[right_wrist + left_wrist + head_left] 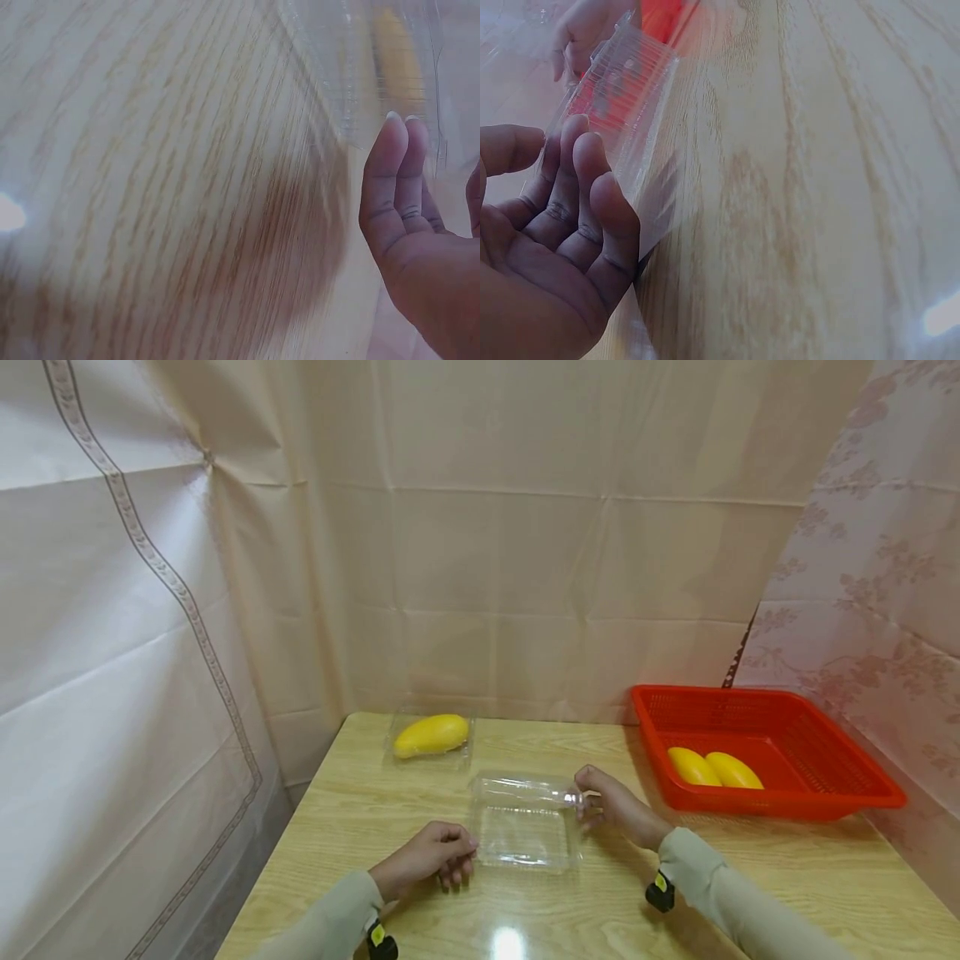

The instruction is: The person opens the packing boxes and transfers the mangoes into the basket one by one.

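Observation:
A clear plastic clamshell container (525, 835) lies on the wooden table between both hands, its far part raised. My left hand (431, 858) pinches the container's near left edge between thumb and fingers. In the left wrist view, the left hand (562, 225) has bent fingers against the clear plastic wall. At the far right corner, my right hand (618, 806) grips the container's side. The right wrist view shows the right hand's fingertips (394, 135) against the plastic, with the thumb partly cut off. A yellow mango (397, 60) shows through the plastic there.
Toward the back left, another clear container (393, 756) holds a yellow mango (431, 735). A red plastic basket (780, 806) stands at the right with two yellow mangoes (716, 768) inside. Cloth curtains (487, 568) hang behind and beside the wooden table (337, 827).

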The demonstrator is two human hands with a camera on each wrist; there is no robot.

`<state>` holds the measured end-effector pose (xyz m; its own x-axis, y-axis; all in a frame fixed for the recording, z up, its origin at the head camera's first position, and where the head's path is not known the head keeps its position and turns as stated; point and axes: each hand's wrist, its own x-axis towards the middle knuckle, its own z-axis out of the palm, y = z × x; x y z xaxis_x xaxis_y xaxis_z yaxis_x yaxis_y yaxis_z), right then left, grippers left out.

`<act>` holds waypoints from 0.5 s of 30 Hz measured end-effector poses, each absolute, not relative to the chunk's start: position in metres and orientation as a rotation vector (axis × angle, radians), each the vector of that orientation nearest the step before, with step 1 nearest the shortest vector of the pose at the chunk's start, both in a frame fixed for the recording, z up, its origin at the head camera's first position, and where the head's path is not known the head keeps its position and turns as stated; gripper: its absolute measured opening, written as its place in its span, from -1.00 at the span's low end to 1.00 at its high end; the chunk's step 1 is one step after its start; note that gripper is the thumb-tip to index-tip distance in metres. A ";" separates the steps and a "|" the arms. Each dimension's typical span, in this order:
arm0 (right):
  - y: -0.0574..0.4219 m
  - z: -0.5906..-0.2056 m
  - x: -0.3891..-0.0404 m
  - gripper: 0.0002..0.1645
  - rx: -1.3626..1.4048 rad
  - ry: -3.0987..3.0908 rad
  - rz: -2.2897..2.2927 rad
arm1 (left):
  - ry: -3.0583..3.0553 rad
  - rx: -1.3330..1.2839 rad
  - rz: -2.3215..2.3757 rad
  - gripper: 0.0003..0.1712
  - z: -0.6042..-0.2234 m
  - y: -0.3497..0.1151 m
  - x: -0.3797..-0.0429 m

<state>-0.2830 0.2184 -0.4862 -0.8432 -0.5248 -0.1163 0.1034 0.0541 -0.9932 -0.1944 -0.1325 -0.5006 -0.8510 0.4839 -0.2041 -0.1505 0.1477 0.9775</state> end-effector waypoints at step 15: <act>0.220 -0.489 -0.279 -0.84 -0.381 1.993 -1.777 | 1.960 0.328 1.761 -0.62 -0.501 -0.131 -0.194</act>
